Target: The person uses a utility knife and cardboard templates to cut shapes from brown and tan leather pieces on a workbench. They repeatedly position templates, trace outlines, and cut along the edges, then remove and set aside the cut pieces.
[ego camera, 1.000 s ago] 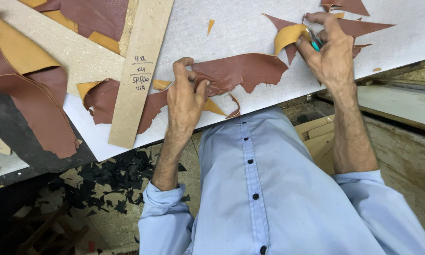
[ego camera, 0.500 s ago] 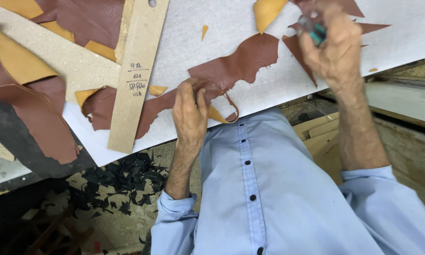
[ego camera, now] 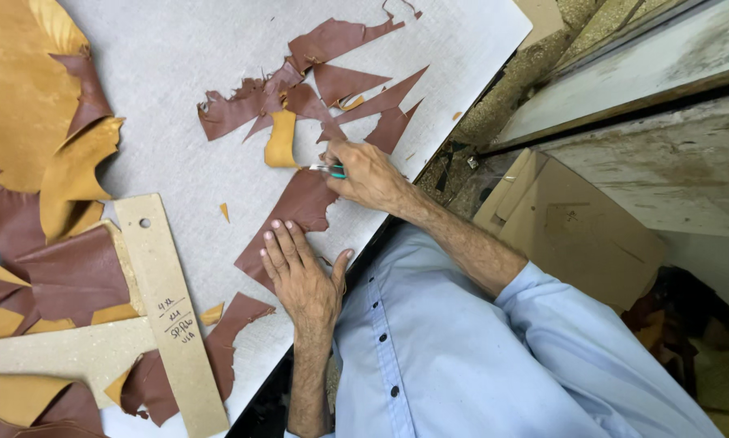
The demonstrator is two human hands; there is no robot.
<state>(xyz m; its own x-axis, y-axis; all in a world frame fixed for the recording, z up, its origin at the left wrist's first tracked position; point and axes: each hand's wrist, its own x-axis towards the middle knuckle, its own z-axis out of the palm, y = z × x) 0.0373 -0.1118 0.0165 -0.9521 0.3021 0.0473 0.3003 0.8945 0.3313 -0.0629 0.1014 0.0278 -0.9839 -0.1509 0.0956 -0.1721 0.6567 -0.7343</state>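
Leather piece (ego camera: 295,212), brown and flat, lies on the white counter (ego camera: 178,73) right under both hands in the head view. Left hand (ego camera: 304,272) is spread wide on its near end, fingers (ego camera: 277,243) fanned out and pressing down, gripping nothing, just pinning. Right hand (ego camera: 370,174) is curled tight round a small knife (ego camera: 325,169) with a green handle, blade tip poking out beyond the knuckles and meeting the far edge of the piece.

By the look of it, this leather is light, thin and floppy, with a ragged edge; I'd judge it would slide or wrinkle under a blade unless held flat, so a broad palm-down press close to the cut line suits it better than a pinch. To lift it, an edge or corner between fingertips should do.

Just past the blade sits a curled tan strip (ego camera: 282,139), and beyond that a scatter of brown offcuts (ego camera: 340,85). Off to the left of the pinning hand runs a long board template (ego camera: 170,316), with big tan and brown hides (ego camera: 32,122) further out. Near the elbow, cardboard (ego camera: 575,227) leans below the counter edge.
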